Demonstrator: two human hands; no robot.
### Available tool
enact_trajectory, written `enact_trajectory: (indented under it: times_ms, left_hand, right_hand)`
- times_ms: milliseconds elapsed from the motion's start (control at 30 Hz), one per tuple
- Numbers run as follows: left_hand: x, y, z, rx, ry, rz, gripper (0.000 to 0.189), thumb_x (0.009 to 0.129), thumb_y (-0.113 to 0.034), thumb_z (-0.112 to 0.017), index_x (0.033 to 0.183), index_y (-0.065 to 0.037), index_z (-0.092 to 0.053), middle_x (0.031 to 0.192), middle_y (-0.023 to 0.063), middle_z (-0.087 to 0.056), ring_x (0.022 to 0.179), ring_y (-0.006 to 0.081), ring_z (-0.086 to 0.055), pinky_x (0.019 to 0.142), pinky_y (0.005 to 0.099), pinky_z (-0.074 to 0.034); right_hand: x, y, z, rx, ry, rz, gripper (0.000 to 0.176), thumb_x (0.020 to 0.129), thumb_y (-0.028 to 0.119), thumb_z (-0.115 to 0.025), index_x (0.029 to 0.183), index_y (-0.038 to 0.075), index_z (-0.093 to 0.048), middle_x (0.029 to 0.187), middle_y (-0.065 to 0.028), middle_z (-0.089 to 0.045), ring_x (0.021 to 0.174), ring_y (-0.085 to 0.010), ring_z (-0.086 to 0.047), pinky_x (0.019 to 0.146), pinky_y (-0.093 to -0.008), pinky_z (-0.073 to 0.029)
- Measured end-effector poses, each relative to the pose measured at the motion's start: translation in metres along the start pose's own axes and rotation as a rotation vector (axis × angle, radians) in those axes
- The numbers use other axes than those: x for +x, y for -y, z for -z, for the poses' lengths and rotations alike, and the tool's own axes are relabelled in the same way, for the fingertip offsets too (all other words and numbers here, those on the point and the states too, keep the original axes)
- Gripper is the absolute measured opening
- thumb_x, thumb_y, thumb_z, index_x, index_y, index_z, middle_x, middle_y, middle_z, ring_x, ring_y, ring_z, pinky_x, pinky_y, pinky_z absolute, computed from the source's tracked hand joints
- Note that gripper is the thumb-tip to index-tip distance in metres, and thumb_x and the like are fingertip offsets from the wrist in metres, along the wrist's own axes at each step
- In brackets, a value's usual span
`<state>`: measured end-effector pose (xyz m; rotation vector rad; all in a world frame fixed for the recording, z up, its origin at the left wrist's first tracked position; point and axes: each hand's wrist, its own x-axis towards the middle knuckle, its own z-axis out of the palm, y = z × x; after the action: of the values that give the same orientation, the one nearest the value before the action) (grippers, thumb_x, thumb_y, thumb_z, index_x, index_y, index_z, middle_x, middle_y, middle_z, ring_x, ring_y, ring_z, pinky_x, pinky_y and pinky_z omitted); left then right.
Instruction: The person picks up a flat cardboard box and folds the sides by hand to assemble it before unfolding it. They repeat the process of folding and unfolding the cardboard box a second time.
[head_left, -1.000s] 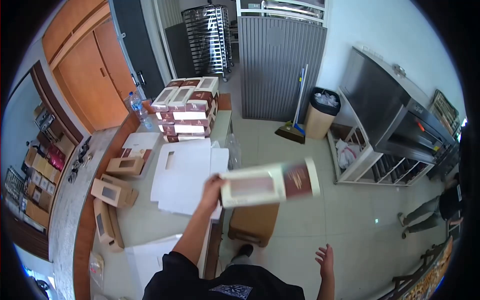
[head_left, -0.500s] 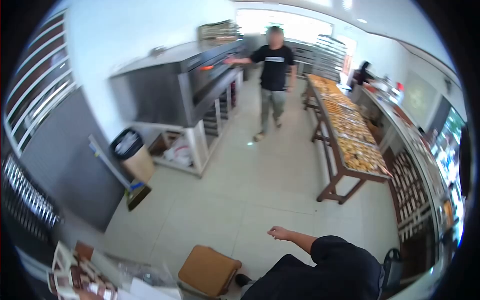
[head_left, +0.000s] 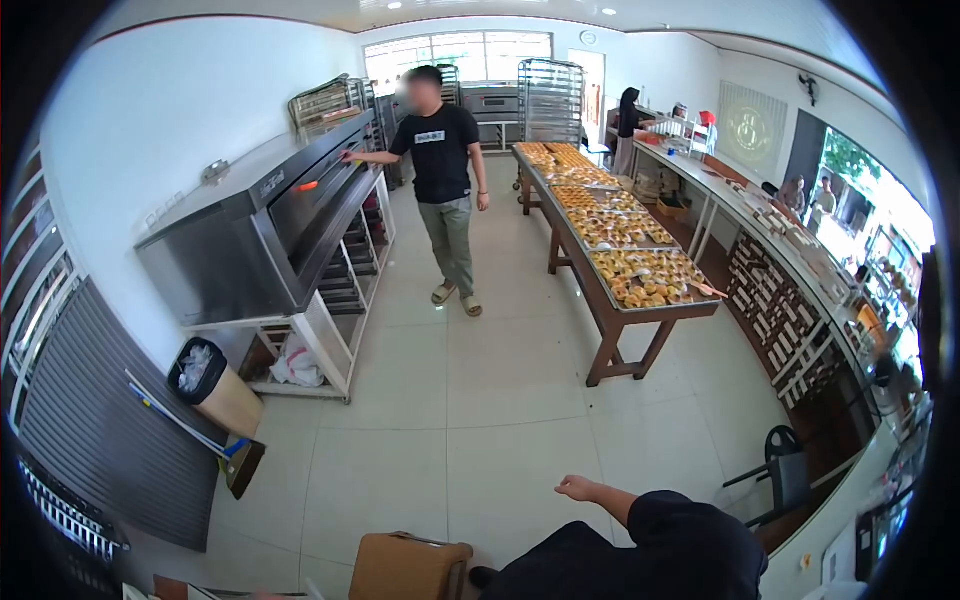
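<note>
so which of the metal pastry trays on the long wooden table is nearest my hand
The tray of golden pastries at the near end of the long wooden table, closest to your right hand. The other trays sit farther back along it.

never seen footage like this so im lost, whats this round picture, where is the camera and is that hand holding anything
There is no machine here. A person wears one camera on the head, looking forward and down, and its wide lens bends the picture into a circle. The black sleeve at the bottom is the wearer's own. Their right hand is open and empty above the pale tiled floor. The left hand is out of view. The nearest thing to the right hand is a tan square-topped stool. Further off, a long wooden table carries trays of golden pastries. Another person in a black t-shirt touches a large steel oven.
</note>
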<state>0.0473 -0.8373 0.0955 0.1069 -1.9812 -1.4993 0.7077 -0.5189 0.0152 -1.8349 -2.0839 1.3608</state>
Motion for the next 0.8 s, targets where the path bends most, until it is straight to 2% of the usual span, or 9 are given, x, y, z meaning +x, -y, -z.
enact_trajectory:
  times_ms: [133, 167, 200, 233, 367, 467, 600, 733, 800]
  left_hand:
    - [-0.244, -0.114, -0.025, -0.181, 0.891, 0.284, 0.048, 0.086, -0.009, -0.055, 0.129, 0.004, -0.038, 0.125, 0.0166, -0.047, 0.116, 0.0253, -0.047, 0.098, 0.0371, -0.039]
    - [-0.309, -0.088, -0.035, -0.453, 1.162, 0.428, 0.048, 0.085, -0.009, -0.058, 0.128, 0.002, -0.04, 0.122, 0.0149, -0.049, 0.111, 0.0236, -0.049, 0.096, 0.0358, -0.041]
    - [-0.368, -0.128, -0.01, -0.402, 1.379, 0.209, 0.035, 0.082, -0.008, -0.059, 0.114, 0.0, -0.047, 0.099, 0.0091, -0.051, 0.092, 0.0166, -0.051, 0.082, 0.0319, -0.046]
    - [-0.391, -0.196, 0.025, -0.178, 1.741, 0.072, 0.036, 0.081, -0.011, -0.064, 0.112, -0.003, -0.05, 0.102, 0.0092, -0.053, 0.092, 0.0171, -0.054, 0.081, 0.0311, -0.047]
    - [-0.531, -0.212, 0.077, -0.253, 2.519, -0.673, 0.047, 0.085, -0.034, -0.063, 0.117, -0.002, -0.053, 0.115, 0.0143, -0.054, 0.1, 0.0259, -0.057, 0.086, 0.0356, -0.047]
    - [-0.592, -0.231, 0.098, -0.079, 2.8, -0.763, 0.05, 0.085, -0.039, -0.061, 0.116, -0.002, -0.055, 0.117, 0.0164, -0.054, 0.101, 0.0278, -0.057, 0.087, 0.0365, -0.047]
    - [-0.659, -0.171, 0.077, 0.073, 2.591, -0.591, 0.044, 0.082, -0.039, -0.063, 0.105, -0.001, -0.062, 0.099, 0.0191, -0.063, 0.093, 0.0285, -0.061, 0.082, 0.0373, -0.048]
    - [-0.659, -0.106, 0.041, 0.763, 2.569, -1.274, 0.046, 0.077, -0.044, -0.065, 0.094, 0.0, -0.067, 0.082, 0.0177, -0.066, 0.081, 0.0274, -0.064, 0.073, 0.0383, -0.05]
    - [-0.658, -0.105, 0.044, 1.275, 2.504, -0.638, 0.046, 0.078, -0.043, -0.064, 0.091, 0.001, -0.064, 0.077, 0.0135, -0.064, 0.071, 0.0262, -0.062, 0.067, 0.043, -0.049]
  right_hand:
    - [-0.031, -0.062, 0.021, 0.072, -0.007, -0.029, 0.053, 0.081, 0.044, -0.056, 0.093, -0.007, -0.065, 0.093, -0.0243, -0.065, 0.094, -0.0371, -0.061, 0.084, -0.0423, -0.046]
    - [-0.041, -0.079, 0.027, 0.1, -0.005, -0.062, 0.053, 0.081, 0.044, -0.057, 0.094, -0.007, -0.065, 0.093, -0.0243, -0.065, 0.094, -0.0371, -0.061, 0.084, -0.0423, -0.046]
    - [-0.049, -0.1, 0.031, 0.127, -0.001, -0.096, 0.053, 0.081, 0.045, -0.057, 0.094, -0.007, -0.065, 0.092, -0.0242, -0.065, 0.094, -0.0372, -0.061, 0.084, -0.0424, -0.046]
    - [-0.054, -0.126, 0.033, 0.177, -0.04, -0.13, 0.052, 0.081, 0.044, -0.057, 0.093, -0.007, -0.065, 0.091, -0.0239, -0.066, 0.092, -0.0361, -0.062, 0.082, -0.0422, -0.047]
    - [-0.103, -0.217, 0.042, 0.438, -0.209, -0.28, 0.046, 0.081, 0.038, -0.06, 0.088, -0.007, -0.064, 0.078, -0.019, -0.066, 0.071, -0.027, -0.065, 0.065, -0.0384, -0.051]
    - [-0.154, -0.293, 0.036, 0.655, -0.251, -0.517, 0.039, 0.082, 0.034, -0.06, 0.086, -0.004, -0.062, 0.068, -0.0122, -0.062, 0.059, -0.02, -0.061, 0.049, -0.0323, -0.047]
    - [-0.233, -0.389, 0.026, 0.751, -0.237, -0.794, 0.04, 0.085, 0.033, -0.059, 0.099, -0.004, -0.058, 0.08, -0.0131, -0.062, 0.071, -0.024, -0.063, 0.058, -0.0372, -0.049]
    - [-0.308, -0.443, 0.011, 0.956, -0.455, -0.914, 0.033, 0.084, 0.029, -0.058, 0.09, -0.003, -0.058, 0.075, -0.013, -0.061, 0.063, -0.0243, -0.061, 0.053, -0.0386, -0.049]
    - [-0.329, -0.48, -0.009, 1.055, -0.542, -0.943, 0.034, 0.085, 0.03, -0.057, 0.095, -0.003, -0.057, 0.078, -0.0133, -0.062, 0.065, -0.0254, -0.062, 0.057, -0.0394, -0.05]
